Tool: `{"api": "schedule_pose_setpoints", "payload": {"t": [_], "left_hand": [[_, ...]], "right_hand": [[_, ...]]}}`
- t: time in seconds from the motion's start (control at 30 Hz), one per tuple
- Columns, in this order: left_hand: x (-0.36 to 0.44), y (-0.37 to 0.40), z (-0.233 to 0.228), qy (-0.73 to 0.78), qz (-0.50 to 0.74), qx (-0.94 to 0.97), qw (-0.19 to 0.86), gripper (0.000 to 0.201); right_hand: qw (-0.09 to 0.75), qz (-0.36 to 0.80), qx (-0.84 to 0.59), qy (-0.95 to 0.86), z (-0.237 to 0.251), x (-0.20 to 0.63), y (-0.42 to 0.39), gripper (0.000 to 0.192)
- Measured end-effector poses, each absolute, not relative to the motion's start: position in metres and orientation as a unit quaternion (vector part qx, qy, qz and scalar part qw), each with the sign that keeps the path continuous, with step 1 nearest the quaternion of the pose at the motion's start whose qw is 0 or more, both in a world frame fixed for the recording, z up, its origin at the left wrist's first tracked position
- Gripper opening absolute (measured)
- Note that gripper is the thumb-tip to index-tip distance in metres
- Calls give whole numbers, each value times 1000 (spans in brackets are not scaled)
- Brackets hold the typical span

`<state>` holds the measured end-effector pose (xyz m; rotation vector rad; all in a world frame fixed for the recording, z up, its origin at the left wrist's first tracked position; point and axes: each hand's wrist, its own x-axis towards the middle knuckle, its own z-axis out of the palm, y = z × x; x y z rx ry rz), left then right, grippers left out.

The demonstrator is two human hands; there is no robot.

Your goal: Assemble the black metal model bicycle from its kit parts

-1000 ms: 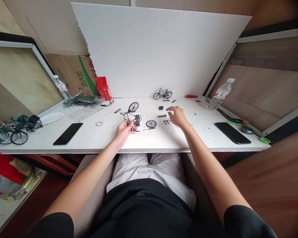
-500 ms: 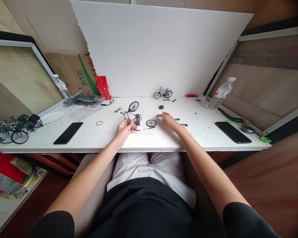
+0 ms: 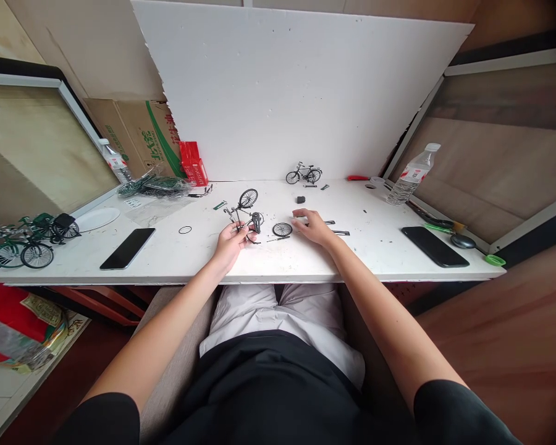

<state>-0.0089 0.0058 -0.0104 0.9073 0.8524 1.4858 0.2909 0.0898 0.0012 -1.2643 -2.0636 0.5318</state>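
My left hand [image 3: 231,242] is closed around the frame of a model bicycle [image 3: 241,216]. One spoked wheel [image 3: 248,198] is fitted on it and points away from me; a black saddle-like part is near my fingers. A loose wheel [image 3: 282,229] lies flat on the white table, just left of my right hand [image 3: 313,227]. That hand is open, its bent fingers and thumb apart beside the wheel's rim; I cannot tell whether the thumb touches it. A thin dark rod [image 3: 278,238] lies in front of the wheel. Dark strip-shaped parts [image 3: 341,233] are right of my hand.
A finished model bicycle [image 3: 304,175] stands at the back, behind a small black block [image 3: 301,199]. Green model bicycles [image 3: 37,244] stand far left. Phones lie on both sides, one a black phone [image 3: 434,246]. A water bottle [image 3: 413,175] stands right. A thin ring [image 3: 185,230] lies left.
My right hand has moved slightly left and closer to the loose wheel, and its fingers have bent. My left hand and the bicycle it holds have barely moved.
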Motion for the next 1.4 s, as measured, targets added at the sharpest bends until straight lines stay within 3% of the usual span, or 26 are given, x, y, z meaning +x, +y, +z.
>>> {"api": "schedule_pose_setpoints", "payload": {"t": [0.13,0.6,0.77,0.9,1.07,1.4], "left_hand": [[-10,7,-11,364,643,372,561,55],[-28,15,2,395,675,349,516,44],[-76,28,20,409,724,320,454,31],[-107,34,24,423,751,289,416,26],[-111,36,13,452,735,258,434,28],[-105,38,6,458,719,264,450,25]], "right_hand": [[288,212,-451,-818,5,284,83,68],[324,182,-467,-802,2,284,85,33],[379,143,-491,-771,2,285,90,27],[469,124,-505,-714,5,284,96,28],[583,263,-532,-554,19,299,110,35],[642,276,-523,-488,63,375,113,26]]}}
